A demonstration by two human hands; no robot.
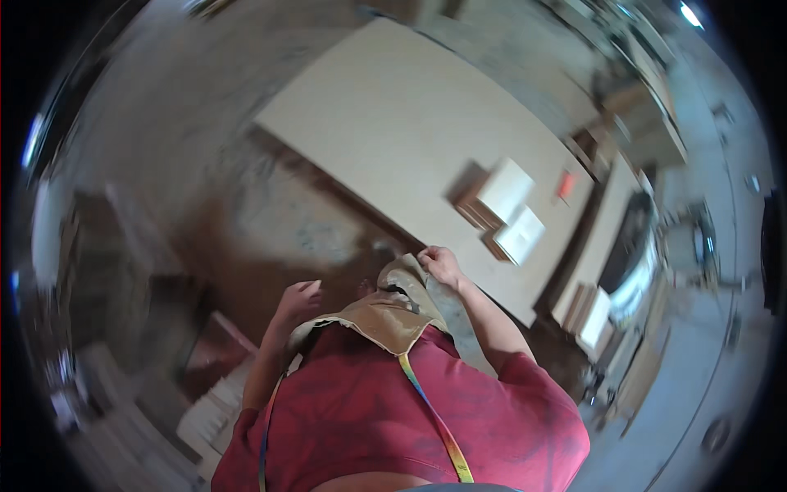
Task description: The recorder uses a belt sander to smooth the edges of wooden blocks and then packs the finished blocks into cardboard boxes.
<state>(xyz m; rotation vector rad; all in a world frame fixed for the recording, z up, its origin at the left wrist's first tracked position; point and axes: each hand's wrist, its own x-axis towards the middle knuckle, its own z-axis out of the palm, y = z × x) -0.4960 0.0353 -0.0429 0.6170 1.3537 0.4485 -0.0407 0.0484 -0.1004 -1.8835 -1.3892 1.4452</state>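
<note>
Mid-frame, the right hand (pixel 441 266) is pinching a tan apron (pixel 402 325); the left hand (pixel 298 304) is hovering apart, loosely curled.

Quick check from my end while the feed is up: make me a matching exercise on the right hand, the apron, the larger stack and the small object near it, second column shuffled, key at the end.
Things
1. Right hand
2. Apron
3. Larger stack
4. Small object

Places, colours, states
A. Pale on top, next to a smaller stack
B. Touching the edge of a tan cloth garment
C. Red, on the large board, to the right of both stacks
D. Tan, with multicoloured straps

Pairs: 1-B, 2-D, 3-A, 4-C
</note>
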